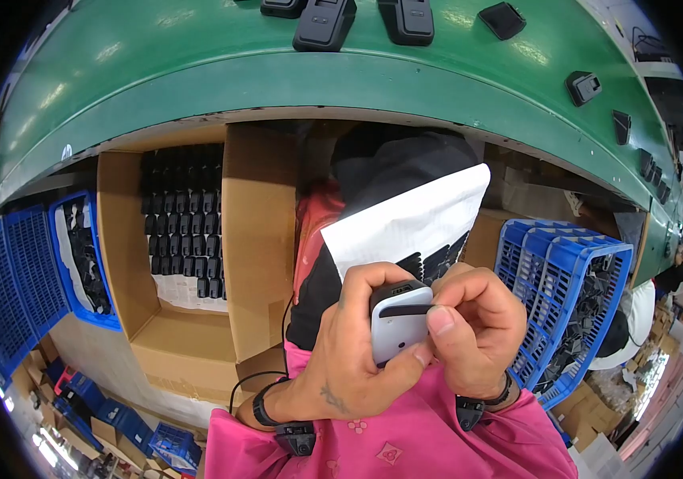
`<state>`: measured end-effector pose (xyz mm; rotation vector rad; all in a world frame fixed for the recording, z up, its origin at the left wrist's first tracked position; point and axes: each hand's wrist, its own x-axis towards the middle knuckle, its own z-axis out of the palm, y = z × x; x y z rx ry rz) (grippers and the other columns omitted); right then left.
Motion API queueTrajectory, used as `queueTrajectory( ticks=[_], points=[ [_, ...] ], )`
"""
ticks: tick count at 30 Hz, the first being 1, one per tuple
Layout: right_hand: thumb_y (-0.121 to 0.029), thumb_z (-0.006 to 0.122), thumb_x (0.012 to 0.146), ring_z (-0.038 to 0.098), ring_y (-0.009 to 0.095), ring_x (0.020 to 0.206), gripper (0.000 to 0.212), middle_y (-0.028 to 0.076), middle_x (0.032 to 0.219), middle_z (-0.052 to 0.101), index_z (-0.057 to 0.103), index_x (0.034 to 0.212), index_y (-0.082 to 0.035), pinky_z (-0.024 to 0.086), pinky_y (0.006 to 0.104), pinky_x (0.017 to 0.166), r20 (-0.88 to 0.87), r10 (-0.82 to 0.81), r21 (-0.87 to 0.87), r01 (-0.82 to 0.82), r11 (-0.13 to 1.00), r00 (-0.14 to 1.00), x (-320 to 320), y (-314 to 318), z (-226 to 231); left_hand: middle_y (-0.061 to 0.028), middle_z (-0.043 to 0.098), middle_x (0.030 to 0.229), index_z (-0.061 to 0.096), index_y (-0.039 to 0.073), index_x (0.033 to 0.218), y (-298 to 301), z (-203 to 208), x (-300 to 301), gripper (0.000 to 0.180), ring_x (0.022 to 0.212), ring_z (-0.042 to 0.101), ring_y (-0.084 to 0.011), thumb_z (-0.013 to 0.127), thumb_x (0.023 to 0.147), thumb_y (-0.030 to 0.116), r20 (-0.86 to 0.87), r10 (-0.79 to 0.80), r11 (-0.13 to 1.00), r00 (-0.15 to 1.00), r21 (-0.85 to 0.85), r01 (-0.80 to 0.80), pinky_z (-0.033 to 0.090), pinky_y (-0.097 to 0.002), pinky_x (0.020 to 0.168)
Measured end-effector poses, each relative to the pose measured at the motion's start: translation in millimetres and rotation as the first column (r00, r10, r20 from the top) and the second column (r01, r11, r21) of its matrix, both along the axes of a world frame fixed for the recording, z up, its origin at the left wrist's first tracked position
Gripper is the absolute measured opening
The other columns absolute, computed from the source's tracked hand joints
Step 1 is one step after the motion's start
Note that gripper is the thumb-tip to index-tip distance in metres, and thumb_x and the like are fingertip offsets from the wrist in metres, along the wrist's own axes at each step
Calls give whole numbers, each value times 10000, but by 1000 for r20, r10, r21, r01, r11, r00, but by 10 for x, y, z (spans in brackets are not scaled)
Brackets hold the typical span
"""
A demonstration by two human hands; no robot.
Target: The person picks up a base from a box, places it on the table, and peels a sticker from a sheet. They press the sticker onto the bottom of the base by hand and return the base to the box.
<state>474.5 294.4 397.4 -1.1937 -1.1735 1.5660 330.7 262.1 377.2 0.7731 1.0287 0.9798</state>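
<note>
Green desk (197, 89) w/ blk units (325, 25); brown ctn. (260, 239) alongside. L. hand grip (349, 351): clasped round grey/blk device (393, 339); R. hand grip (477, 331): pinching blk strip (405, 310) across device face.

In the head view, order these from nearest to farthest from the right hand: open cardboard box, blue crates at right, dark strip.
1. Dark strip: pinched by the right hand, at its left.
2. Blue crates: off to its right.
3. Open cardboard box: farther left, past the left hand.
</note>
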Motion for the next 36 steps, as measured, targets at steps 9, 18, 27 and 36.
queueTrajectory(
  ticks=[9, 18, 27, 36],
  points=[
    [16, 609, 833, 505, 37, 596, 62, 47, 738, 569, 555, 837, 47, 394, 177, 515, 13, 17, 45, -18, 999, 1000, -19, 11, -21, -88, 493, 1005, 339, -3, 1181, -7, -9, -14, 559, 873, 486, -111, 628, 718, 120, -37, 2, 1000, 999, 17, -1, 429, -253, 750],
    [32, 612, 826, 532, 42, 607, 67, 59, 749, 578, 556, 850, 59, 420, 176, 525, 41, -1, 43, -1, 999, 999, -27, -3, -40, -185, 607, 899, 356, -38, 1171, 2, -31, -15, 563, 784, 643, -261, 682, 742, 127, -136, 31, 991, 990, 136, -12, 501, -330, 688],
    [10, 601, 833, 503, 38, 584, 72, 50, 758, 558, 536, 848, 36, 394, 172, 504, 109, 1, 37, -5, 999, 994, -52, -18, -45, -181, 600, 887, 356, -40, 1164, -1, -51, -11, 567, 773, 635, -261, 675, 726, 128, -178, 42, 987, 983, 159, -14, 496, -330, 685],
    [5, 655, 813, 560, 37, 604, 107, 38, 714, 604, 562, 842, 48, 436, 164, 522, 129, -68, -74, 78, 994, 989, -52, 10, -134, -165, 582, 884, 361, -50, 1168, -15, -116, 12, 419, 758, 594, -215, 541, 807, 62, -199, 58, 995, 978, 94, -40, 474, -317, 702]
  ],
)
